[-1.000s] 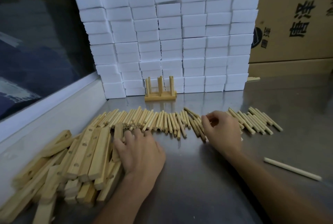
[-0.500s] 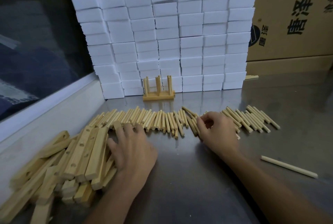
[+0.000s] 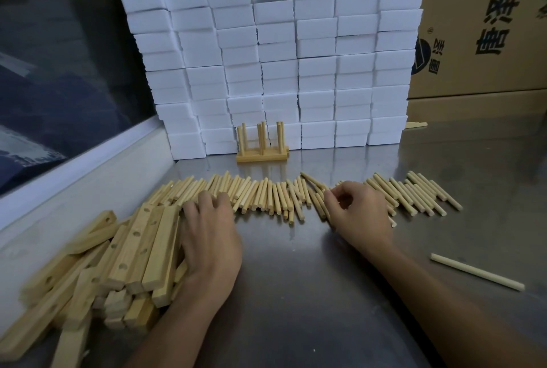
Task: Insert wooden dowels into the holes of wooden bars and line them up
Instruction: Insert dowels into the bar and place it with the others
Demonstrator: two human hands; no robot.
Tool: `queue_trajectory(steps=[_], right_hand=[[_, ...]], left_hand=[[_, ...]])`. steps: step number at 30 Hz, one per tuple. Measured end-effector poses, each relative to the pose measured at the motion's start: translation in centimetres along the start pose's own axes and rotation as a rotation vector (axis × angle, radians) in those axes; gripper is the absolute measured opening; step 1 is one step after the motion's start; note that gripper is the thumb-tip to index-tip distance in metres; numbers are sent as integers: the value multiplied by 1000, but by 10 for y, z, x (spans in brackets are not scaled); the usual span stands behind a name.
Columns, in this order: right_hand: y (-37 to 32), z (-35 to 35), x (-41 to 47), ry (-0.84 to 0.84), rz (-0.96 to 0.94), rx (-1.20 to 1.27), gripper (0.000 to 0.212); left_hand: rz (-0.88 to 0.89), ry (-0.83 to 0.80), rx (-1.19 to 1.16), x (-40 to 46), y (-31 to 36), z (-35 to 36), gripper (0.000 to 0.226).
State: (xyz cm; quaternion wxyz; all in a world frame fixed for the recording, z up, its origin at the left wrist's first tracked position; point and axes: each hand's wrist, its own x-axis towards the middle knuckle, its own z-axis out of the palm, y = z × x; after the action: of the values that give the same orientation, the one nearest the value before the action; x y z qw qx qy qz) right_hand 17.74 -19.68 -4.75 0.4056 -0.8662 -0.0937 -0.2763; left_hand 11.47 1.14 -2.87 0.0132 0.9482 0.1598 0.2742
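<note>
Left hand lies flat, fingers spread, on the bar pile at the tabletop's left edge, fingertips reaching the dowel row. Right hand curls over the row's middle, fingers pinching a dowel there. One finished bar with upright dowels stands at the back against the foam-block wall; a long stick lies near the right edge, bare steel between the forearms.

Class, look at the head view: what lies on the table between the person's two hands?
Between the left hand and right hand, the row of dowels continues; nearer the person, bare metal table.
</note>
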Motion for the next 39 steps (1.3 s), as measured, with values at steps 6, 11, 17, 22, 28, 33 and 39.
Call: queue_trajectory(steps=[6, 11, 17, 22, 28, 33, 39], right_hand=[[-2, 1, -1, -8, -28, -20, 15], [-6, 2, -3, -40, -140, -39, 10], [-39, 15, -10, -238, 220, 583, 9], [-50, 19, -12, -549, 450, 998, 26], [-46, 20, -12, -479, 523, 1103, 27], [-43, 23, -14, -421, 500, 1121, 32], [-39, 25, -14, -407, 507, 1082, 20]], left_hand=[[22, 79, -8, -1, 3, 0, 44], [186, 181, -235, -5, 9, 2, 44], [418, 339, -572, -14, 23, 7, 33], [484, 337, -816, -18, 29, 10, 21], [272, 183, -1119, -17, 29, 15, 14], [32, -155, -1346, -15, 31, 17, 32], [-104, -276, -1446, -11, 28, 18, 29]])
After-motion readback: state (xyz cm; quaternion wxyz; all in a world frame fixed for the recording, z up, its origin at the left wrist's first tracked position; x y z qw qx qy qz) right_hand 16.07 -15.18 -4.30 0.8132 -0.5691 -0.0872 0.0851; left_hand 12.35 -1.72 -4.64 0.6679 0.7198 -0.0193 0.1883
